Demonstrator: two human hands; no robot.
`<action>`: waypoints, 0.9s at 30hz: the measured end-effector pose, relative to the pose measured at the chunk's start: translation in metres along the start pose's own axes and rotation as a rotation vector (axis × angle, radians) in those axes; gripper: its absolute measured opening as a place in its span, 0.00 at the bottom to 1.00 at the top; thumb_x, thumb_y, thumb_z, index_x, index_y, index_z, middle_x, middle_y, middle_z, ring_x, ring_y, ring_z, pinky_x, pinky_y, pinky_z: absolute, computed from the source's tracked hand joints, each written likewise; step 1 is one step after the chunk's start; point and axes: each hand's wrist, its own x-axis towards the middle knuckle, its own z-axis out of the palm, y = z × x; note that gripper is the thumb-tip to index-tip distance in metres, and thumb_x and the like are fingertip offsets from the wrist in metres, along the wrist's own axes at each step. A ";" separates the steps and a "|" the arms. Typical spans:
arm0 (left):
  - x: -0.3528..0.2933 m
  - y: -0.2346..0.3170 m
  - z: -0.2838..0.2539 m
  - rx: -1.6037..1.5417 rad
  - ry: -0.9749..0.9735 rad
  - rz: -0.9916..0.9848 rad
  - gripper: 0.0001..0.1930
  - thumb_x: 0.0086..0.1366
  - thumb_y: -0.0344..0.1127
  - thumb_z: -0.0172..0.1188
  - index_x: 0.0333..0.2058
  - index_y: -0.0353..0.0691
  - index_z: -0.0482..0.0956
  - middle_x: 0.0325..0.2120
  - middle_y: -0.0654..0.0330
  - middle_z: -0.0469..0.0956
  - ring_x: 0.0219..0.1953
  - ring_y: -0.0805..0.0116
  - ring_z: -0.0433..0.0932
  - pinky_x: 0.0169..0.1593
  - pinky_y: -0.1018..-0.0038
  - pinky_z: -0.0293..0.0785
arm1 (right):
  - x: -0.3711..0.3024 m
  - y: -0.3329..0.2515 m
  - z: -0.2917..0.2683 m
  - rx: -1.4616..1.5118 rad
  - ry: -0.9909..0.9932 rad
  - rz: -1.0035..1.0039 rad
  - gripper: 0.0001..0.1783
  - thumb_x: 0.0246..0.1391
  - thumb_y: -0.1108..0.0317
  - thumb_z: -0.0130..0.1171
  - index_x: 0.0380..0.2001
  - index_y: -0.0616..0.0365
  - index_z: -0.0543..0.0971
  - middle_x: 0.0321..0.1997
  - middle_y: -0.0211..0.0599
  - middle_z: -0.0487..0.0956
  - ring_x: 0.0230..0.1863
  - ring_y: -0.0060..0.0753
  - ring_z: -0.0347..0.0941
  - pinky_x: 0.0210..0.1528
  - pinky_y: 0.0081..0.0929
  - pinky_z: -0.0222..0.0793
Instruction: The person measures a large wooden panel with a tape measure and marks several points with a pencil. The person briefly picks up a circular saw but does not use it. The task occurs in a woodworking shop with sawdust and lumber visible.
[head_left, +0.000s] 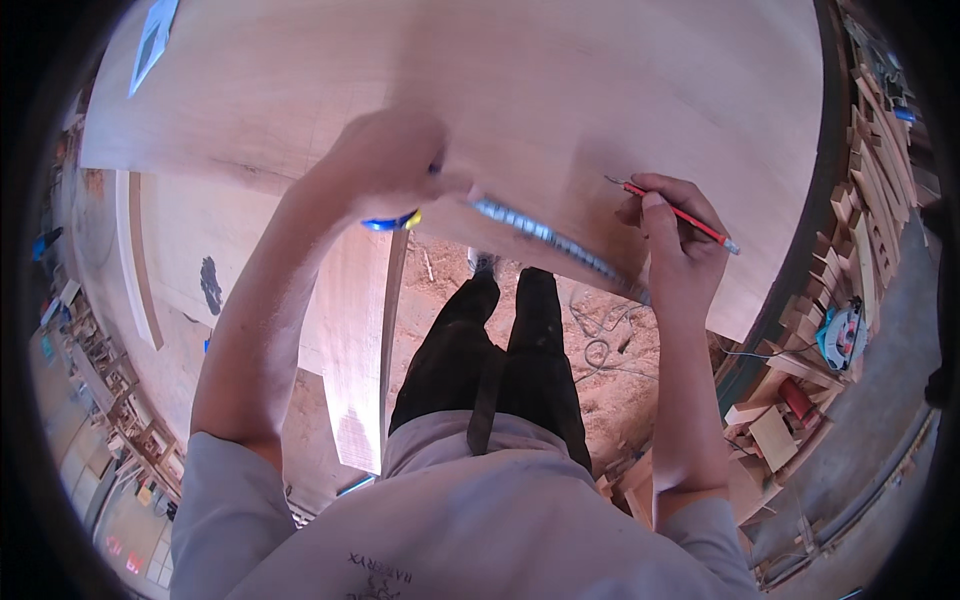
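Note:
My left hand (395, 150), smeared by motion, is over the large wooden panel (700, 90). It is closed on a tape measure; part of a blue and yellow case (390, 222) shows below the wrist. The silvery tape blade (545, 235) runs from those fingers down to the right along the panel's near edge, ending by my right wrist. Between the thumb and fingers of my right hand (685, 225) is a red pencil (705, 228). Its tip points left, just above the panel.
Boards (140, 260) lie to the left, and a pale plank (350, 400) stands left of my legs. Wood offcuts (850, 250) are piled along the right, with a teal power tool (842, 335) among them. A thin cable (600, 350) coils on the dusty floor. A paper sheet (153, 45) lies at the far left.

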 end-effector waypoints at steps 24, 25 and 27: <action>-0.038 -0.009 0.019 -0.048 -0.068 0.277 0.26 0.49 0.57 0.78 0.18 0.43 0.74 0.16 0.59 0.75 0.21 0.56 0.75 0.29 0.64 0.67 | -0.007 0.051 0.023 -0.174 -0.022 -0.276 0.06 0.64 0.77 0.61 0.41 0.66 0.84 0.38 0.36 0.84 0.40 0.21 0.79 0.45 0.19 0.74; -0.038 -0.010 0.020 -0.041 -0.053 0.291 0.26 0.49 0.57 0.78 0.18 0.43 0.74 0.16 0.59 0.75 0.21 0.56 0.74 0.29 0.64 0.67 | -0.009 0.050 0.019 -0.186 -0.039 -0.212 0.06 0.64 0.77 0.61 0.41 0.65 0.85 0.38 0.36 0.84 0.40 0.22 0.79 0.45 0.19 0.74; -0.039 -0.008 0.019 -0.038 -0.073 0.253 0.26 0.49 0.57 0.77 0.18 0.43 0.74 0.16 0.59 0.75 0.21 0.56 0.75 0.29 0.64 0.68 | -0.014 0.047 0.013 -0.210 -0.074 -0.083 0.06 0.63 0.77 0.62 0.41 0.65 0.85 0.39 0.37 0.85 0.41 0.22 0.80 0.46 0.20 0.74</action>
